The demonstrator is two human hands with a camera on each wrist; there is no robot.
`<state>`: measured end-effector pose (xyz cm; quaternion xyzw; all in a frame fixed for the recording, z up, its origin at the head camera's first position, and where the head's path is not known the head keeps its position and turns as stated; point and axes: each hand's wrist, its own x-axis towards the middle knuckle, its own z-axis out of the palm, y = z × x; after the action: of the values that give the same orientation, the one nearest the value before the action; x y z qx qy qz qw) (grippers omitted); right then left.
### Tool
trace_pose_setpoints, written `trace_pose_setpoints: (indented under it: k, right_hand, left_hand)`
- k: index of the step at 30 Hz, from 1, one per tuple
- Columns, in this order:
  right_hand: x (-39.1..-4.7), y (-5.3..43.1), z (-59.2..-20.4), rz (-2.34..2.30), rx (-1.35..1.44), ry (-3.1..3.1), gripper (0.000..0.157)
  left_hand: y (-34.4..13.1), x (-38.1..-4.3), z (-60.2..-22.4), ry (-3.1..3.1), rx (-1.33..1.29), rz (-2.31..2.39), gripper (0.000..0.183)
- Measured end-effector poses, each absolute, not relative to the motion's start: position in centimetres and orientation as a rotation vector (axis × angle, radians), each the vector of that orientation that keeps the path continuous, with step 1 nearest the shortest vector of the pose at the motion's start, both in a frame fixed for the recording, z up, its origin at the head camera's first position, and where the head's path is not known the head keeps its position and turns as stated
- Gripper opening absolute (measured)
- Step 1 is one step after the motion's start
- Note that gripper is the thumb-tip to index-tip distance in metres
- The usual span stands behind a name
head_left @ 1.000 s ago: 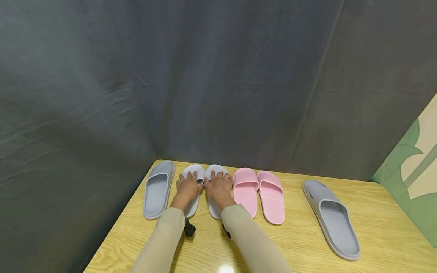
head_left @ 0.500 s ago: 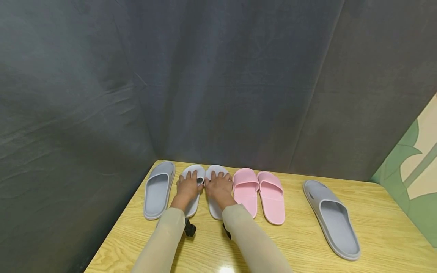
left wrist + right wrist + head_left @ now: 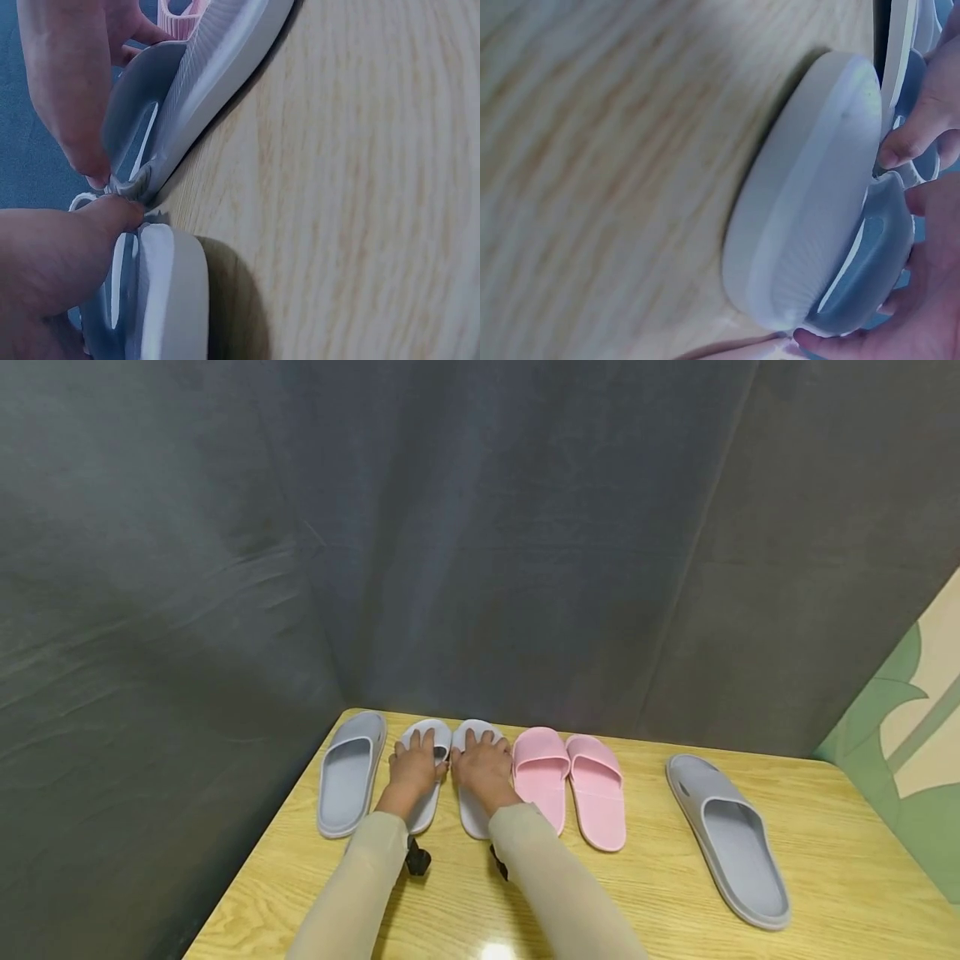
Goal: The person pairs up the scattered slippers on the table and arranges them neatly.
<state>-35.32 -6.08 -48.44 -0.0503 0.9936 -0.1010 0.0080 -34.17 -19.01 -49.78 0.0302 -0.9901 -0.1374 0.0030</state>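
Note:
Two pale grey-white slippers lie side by side near the back of the table. My left hand (image 3: 412, 768) grips the left one (image 3: 429, 807) from above across its strap, thumb on the inner side. Over the right slipper (image 3: 471, 817) my right hand (image 3: 483, 767) does the same, fingers spread across the strap. In the left wrist view my left thumb (image 3: 112, 214) presses where the two straps meet. Thumb and fingers of the right hand (image 3: 922, 281) span the grey-blue strap (image 3: 874, 262) in the right wrist view. Both soles lie flat, toes towards the curtain.
To the right, close by, are two pink slippers (image 3: 540, 793). A darker grey slipper (image 3: 345, 785) stands left of the hands, and a similar one (image 3: 746, 860) lies angled far right. A dark curtain (image 3: 510, 568) rises behind the wooden table (image 3: 450, 910).

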Motion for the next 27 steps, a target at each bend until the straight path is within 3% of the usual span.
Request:
trace_pose_setpoints:
  k: [27]
  right_hand:
    - [-35.4,-5.8,-47.4,-0.398,-0.108,3.059,0.062]
  left_hand:
    - [-19.3,-34.3,-48.6,-3.109,0.116,-0.603,0.088]
